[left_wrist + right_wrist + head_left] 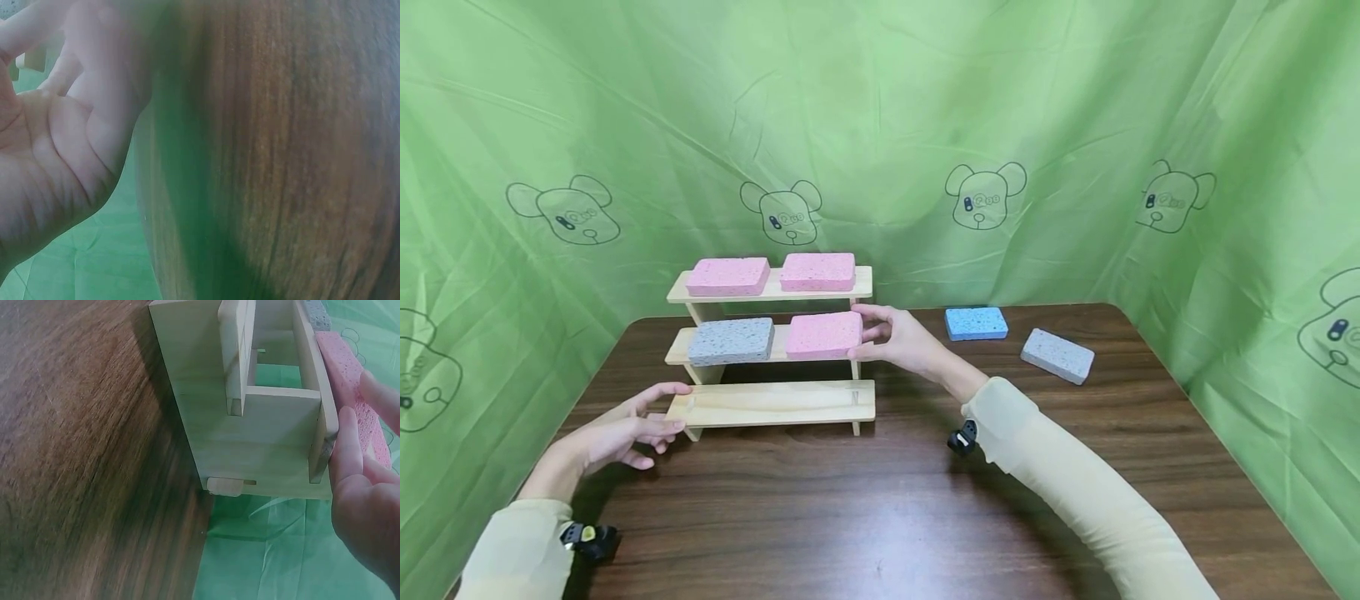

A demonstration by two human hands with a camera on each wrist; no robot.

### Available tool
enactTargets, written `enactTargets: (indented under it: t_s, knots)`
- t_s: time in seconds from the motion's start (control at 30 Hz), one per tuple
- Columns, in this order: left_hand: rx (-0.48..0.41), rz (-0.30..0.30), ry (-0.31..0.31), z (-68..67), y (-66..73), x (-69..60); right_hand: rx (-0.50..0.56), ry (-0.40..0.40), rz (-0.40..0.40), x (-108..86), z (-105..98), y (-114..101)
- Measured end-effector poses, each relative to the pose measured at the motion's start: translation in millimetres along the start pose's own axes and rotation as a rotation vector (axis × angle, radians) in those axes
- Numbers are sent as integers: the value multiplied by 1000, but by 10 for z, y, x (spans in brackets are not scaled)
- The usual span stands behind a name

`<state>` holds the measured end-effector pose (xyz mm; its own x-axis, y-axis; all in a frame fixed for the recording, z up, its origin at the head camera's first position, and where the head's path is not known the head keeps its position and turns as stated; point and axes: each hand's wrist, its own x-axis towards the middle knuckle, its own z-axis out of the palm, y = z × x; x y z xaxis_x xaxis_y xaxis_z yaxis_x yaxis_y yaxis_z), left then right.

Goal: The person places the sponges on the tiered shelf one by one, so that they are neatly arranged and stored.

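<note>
Right hand pinches the middle-tier pink sponge between thumb and fingers; left hand pinches the wooden stand by its bottom tier's end, presumably bracing it.

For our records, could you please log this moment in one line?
right grip: holds pink sponge on middle shelf; left grip: holds bottom shelf; blue sponge: on table

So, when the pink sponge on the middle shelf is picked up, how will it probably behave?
The pink sponge is probably light for its size, as its surface looks porous. It seems unlikely to roll, since it lies on a broad flat face on the middle shelf. Its straight, unsagging edges suggest it may hold its shape.
</note>
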<state>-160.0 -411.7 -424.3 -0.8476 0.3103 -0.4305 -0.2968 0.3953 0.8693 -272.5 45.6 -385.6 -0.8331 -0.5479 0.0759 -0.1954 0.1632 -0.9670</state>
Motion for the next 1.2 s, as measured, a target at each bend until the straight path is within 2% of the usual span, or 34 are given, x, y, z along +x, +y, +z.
enactTargets:
  t_s: [0.23,0.53,0.8,1.2]
  knots:
    - [6,-8,8,0,-3,-8,-59,-20,-19,18,17,-12]
    - [16,-19,13,21,-10,-5,-124,-10,20,20,20,-57]
    - [23,-23,21,12,23,-9,-124,-35,6,40,-4,-116]
    - [1,-33,13,23,34,-7,-215,-97,27,62,-66,-235]
